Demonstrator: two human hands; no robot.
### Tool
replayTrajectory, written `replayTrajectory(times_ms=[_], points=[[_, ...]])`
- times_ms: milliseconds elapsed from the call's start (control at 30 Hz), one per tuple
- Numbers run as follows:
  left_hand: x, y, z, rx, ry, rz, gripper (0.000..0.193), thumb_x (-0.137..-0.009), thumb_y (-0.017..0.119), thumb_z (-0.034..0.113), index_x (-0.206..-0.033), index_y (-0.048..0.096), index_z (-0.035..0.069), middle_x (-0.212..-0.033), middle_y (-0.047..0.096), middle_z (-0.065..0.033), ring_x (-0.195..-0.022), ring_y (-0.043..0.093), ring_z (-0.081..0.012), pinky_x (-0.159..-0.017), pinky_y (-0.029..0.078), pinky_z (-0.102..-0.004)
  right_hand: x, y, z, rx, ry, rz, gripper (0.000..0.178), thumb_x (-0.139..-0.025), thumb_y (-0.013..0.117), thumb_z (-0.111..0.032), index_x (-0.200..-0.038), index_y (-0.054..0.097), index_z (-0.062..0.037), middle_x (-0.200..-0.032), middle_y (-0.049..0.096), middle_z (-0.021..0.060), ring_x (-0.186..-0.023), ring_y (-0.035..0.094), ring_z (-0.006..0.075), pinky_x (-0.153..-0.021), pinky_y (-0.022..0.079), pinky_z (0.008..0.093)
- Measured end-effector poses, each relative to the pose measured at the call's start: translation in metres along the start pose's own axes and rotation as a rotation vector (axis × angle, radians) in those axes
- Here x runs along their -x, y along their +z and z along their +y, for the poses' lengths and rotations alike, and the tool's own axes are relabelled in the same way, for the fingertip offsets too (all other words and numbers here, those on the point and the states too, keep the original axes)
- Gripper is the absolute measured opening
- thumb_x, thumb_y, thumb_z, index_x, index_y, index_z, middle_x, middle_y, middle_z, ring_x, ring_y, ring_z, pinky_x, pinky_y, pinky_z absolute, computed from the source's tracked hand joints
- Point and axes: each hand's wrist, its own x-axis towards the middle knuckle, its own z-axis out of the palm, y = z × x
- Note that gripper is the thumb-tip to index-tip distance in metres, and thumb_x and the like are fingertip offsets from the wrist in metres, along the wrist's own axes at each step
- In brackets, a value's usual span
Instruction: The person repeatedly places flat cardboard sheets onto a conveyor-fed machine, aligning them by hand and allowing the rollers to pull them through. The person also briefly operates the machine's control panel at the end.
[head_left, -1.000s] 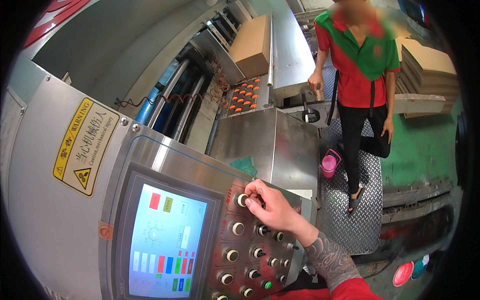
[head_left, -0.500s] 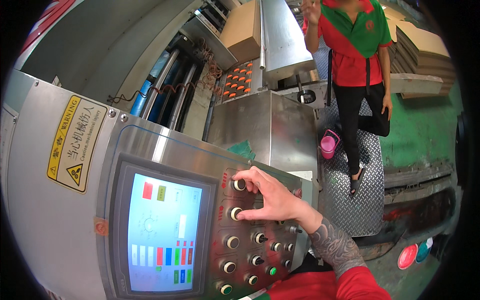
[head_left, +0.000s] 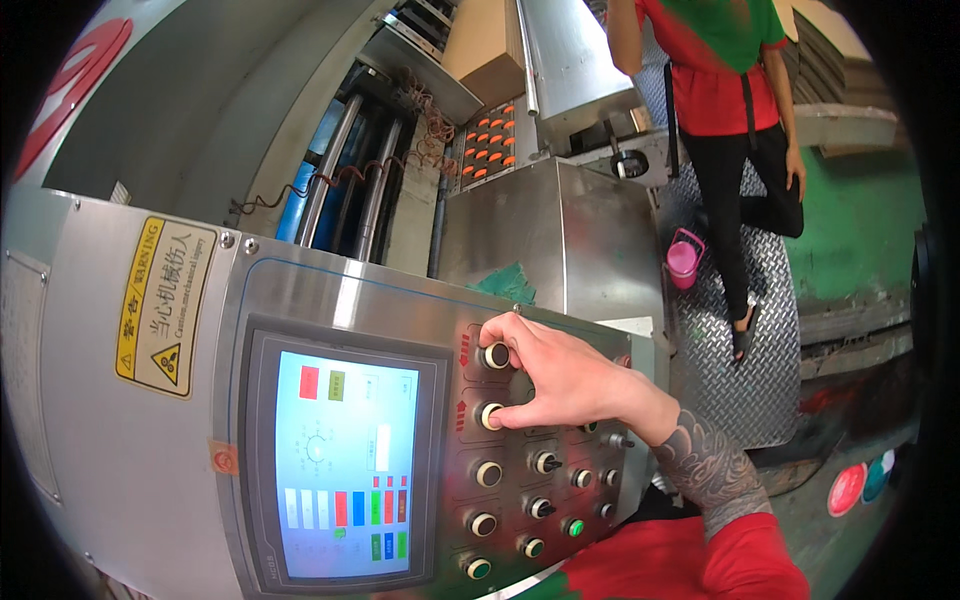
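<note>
My right hand [head_left: 555,375] reaches in from the right over the button panel of a machine, its tattooed forearm behind it. Thumb and index finger are spread apart and hold nothing. The thumb tip rests on a round black push button [head_left: 489,416] with a pale ring. At the upper edge of another black push button [head_left: 496,355], the index finger is bent; whether it presses is unclear. The other fingers are partly hidden. Left of the buttons a lit touchscreen [head_left: 345,460] shows coloured blocks. My left hand is out of the picture.
Beyond the panel are metal rollers [head_left: 375,185], coiled reddish hoses [head_left: 430,140] and a steel housing [head_left: 560,235]. At the upper right another person [head_left: 720,100] stands on a tread-plate platform [head_left: 740,390], near a pink container [head_left: 683,262]. Cardboard [head_left: 485,45] is stacked behind.
The whole view has shifted, so the panel sits further right and the other person higher. My right hand stays at the same two buttons, its thumb further over the lower one.
</note>
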Motion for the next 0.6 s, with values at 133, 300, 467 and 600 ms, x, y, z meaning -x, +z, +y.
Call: replayTrajectory(times_ms=[133,300,467,600], points=[[-0.001,-0.002,0.002,-0.018,0.057,0.071,0.073,-0.097,0.060,0.061,-0.144,0.053,0.006,-0.147,0.050,-0.0326,-0.136,0.044,-0.0531,-0.120,0.026,-0.0627,0.002,-0.001,0.001,-0.041,-0.003,0.000,0.072,-0.083,0.083,-0.034,-0.136,0.043,-0.0057,-0.133,0.057,0.0166,-0.123,0.058,0.0353,-0.103,0.049,0.0446],[0.000,-0.005,0.005,-0.028,0.082,0.091,0.071,-0.097,0.060,0.061,-0.142,0.054,0.006,-0.146,0.051,-0.0329,-0.135,0.045,-0.0535,-0.119,0.027,-0.0629,0.002,-0.002,0.003,-0.054,-0.013,-0.005,0.073,-0.082,0.083,-0.034,-0.137,0.043,-0.0058,-0.134,0.057,0.0167,-0.124,0.058,0.0353,-0.103,0.049,0.0445],[-0.003,-0.010,0.006,-0.043,0.100,0.062,0.070,-0.097,0.059,0.060,-0.141,0.055,0.006,-0.145,0.051,-0.0331,-0.135,0.045,-0.0540,-0.119,0.027,-0.0631,0.002,-0.001,0.006,-0.086,0.007,-0.003,0.074,-0.082,0.083,-0.033,-0.137,0.043,-0.0056,-0.134,0.057,0.0164,-0.124,0.058,0.0352,-0.103,0.049,0.0445],[-0.007,-0.012,0.007,-0.063,0.100,0.052,0.068,-0.098,0.059,0.060,-0.139,0.056,0.006,-0.144,0.052,-0.0333,-0.134,0.046,-0.0543,-0.119,0.028,-0.0633,0.002,-0.001,0.007,-0.075,-0.004,-0.006,0.074,-0.082,0.083,-0.033,-0.137,0.043,-0.0054,-0.134,0.056,0.0164,-0.124,0.058,0.0350,-0.104,0.049,0.0443]])
